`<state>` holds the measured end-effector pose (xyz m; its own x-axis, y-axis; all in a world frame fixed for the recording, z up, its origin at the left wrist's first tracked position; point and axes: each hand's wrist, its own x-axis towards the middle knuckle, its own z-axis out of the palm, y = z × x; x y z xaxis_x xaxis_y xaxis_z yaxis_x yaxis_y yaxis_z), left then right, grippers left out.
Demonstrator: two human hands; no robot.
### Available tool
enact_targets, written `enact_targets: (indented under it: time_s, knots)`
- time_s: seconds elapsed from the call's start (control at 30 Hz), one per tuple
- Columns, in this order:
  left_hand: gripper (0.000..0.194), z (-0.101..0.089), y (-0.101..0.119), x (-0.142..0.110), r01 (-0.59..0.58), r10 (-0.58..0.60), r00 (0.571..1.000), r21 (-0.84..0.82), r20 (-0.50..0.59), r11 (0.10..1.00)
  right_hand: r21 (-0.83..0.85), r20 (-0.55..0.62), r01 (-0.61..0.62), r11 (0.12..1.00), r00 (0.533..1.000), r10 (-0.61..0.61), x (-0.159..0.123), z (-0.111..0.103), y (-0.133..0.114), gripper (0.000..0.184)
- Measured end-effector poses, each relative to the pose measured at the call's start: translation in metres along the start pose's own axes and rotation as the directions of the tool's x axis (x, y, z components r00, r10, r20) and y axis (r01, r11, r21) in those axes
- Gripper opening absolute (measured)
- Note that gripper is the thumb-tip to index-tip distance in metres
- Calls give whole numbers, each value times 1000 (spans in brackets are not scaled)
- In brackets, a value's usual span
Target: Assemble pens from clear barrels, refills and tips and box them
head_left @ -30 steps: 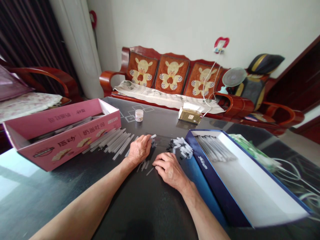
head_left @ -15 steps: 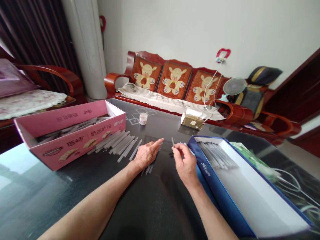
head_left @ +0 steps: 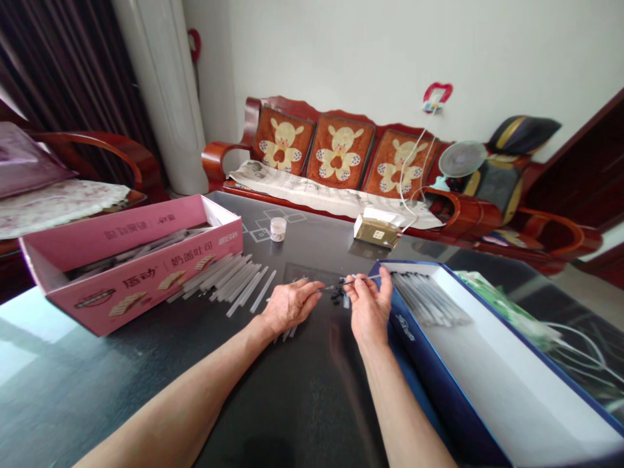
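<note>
A slim translucent rod or tube spans the gap between my hands, dark along part of its length. My left hand has its fingers closed at the left end of this tube. With thumb and fingertips, my right hand pinches the other end. Small black pieces like caps lie on the table between the hands. Left of my left hand, a pile of frosted plastic tubes rests on the table. A few more tubes lie partly hidden under that hand.
A pink carton holding more tubes stands at left. At right, a blue box has dark-ended tubes lined up at its far end. A small jar, a tissue box and a green bag sit on the dark table.
My right hand has turned palm up and shifted slightly right. My left hand's outstretched fingers have closed in on the tube, which now stretches between both hands.
</note>
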<state>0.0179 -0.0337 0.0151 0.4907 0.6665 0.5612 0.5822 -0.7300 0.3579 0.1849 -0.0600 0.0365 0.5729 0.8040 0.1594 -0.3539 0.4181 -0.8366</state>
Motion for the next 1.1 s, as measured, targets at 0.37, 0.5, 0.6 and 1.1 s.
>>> enact_targets:
  time_s: [0.37, 0.5, 0.6, 1.1]
  knots:
    - [32, 3, -1, -1, 25, -25, 1000, 51, -5, 998, -167, 85, -38, 985, 995, 53, -16, 6, 21, 34]
    - [36, 1, 0, -1, 13, -13, 1000, 43, -10, 999, -239, 81, -49, 970, 994, 70, -14, 4, 21, 36]
    - [40, -1, 1, -1, -5, 4, 1000, 55, 25, 998, -333, 114, -68, 941, 987, 112, -11, 1, 17, 34]
    - [39, -1, 1, 0, 67, -75, 996, 130, 56, 989, -761, 626, 635, 134, 773, -102, 13, -38, 5, 16]
